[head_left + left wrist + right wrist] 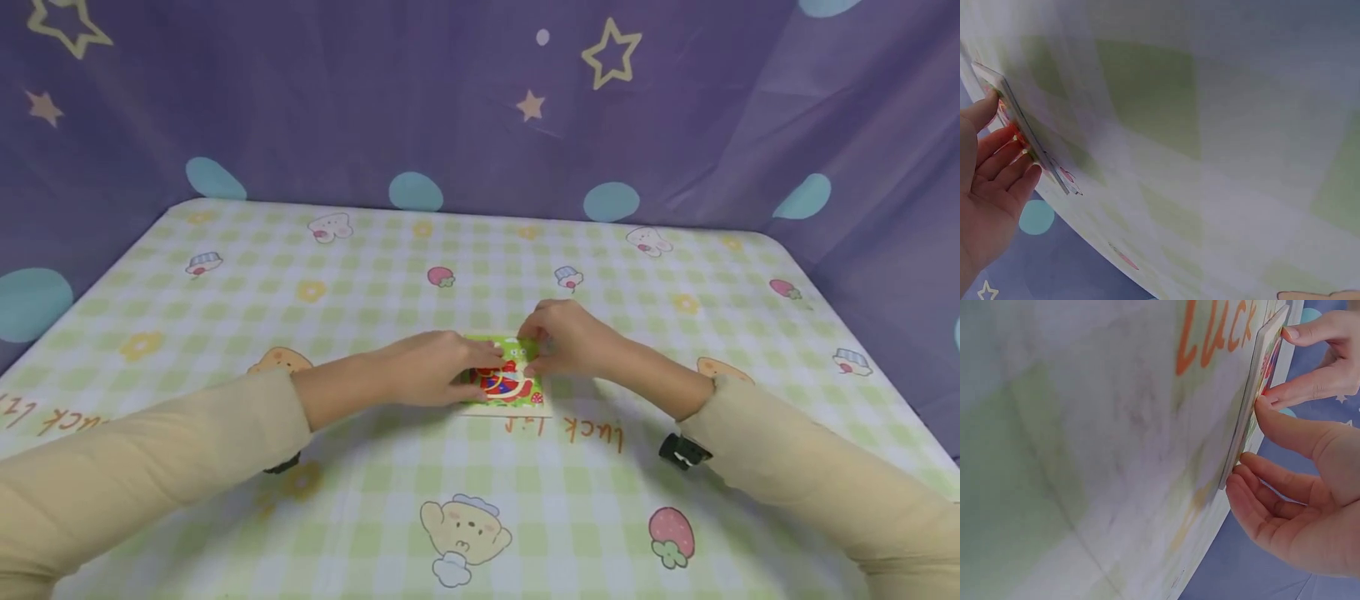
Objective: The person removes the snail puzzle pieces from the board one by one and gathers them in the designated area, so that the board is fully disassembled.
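A small, thin, square picture board point(517, 400) lies flat on the tablecloth, its face printed in green, red and blue. My left hand point(427, 367) comes from the left, thumb and fairly straight fingers touching its face. In the left wrist view, the left hand point(997, 169) spreads along the board's pale edge point(1025, 125). My right hand point(573, 340) holds the board at its far right corner. The right wrist view shows the right hand point(1310, 481) with its thumb on the face and bent fingers at the edge. Both hands hide parts of the picture.
A green-and-white checked tablecloth point(360, 517) with printed bears, strawberries and flowers covers the table. Behind it hangs a purple curtain point(465, 100) with stars. A dark wrist device point(684, 451) sits below the right sleeve.
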A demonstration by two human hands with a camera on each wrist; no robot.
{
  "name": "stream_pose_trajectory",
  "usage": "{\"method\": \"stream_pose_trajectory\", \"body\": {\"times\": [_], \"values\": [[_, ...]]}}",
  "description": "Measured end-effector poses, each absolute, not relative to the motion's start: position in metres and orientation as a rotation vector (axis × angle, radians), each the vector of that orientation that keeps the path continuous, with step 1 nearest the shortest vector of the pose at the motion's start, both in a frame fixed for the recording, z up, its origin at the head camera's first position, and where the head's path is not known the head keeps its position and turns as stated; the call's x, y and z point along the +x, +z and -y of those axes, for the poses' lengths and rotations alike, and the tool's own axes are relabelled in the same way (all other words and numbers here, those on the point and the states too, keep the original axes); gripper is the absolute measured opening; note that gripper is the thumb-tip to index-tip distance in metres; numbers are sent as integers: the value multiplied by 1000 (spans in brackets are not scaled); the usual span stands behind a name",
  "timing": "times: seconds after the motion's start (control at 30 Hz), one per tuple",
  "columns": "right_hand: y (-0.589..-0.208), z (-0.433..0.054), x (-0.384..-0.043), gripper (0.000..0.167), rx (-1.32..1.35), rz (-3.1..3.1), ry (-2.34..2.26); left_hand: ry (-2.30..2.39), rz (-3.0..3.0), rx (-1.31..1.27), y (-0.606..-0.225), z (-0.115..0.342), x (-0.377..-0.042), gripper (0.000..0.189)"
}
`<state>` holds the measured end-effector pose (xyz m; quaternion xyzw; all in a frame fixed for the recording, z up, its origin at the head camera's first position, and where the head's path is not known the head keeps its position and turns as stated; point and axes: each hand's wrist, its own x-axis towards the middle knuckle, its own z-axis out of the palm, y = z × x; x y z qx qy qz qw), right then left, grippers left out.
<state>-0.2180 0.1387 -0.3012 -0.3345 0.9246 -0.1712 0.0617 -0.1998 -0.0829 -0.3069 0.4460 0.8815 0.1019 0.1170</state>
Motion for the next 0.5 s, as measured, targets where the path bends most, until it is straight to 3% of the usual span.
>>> {"method": "stream_pose_trajectory", "body": {"times": [0.5], "values": [[-299,-132,-225,28,-801,-2811,-597,342,-2565,1282,-307,83,-198,51]]}}
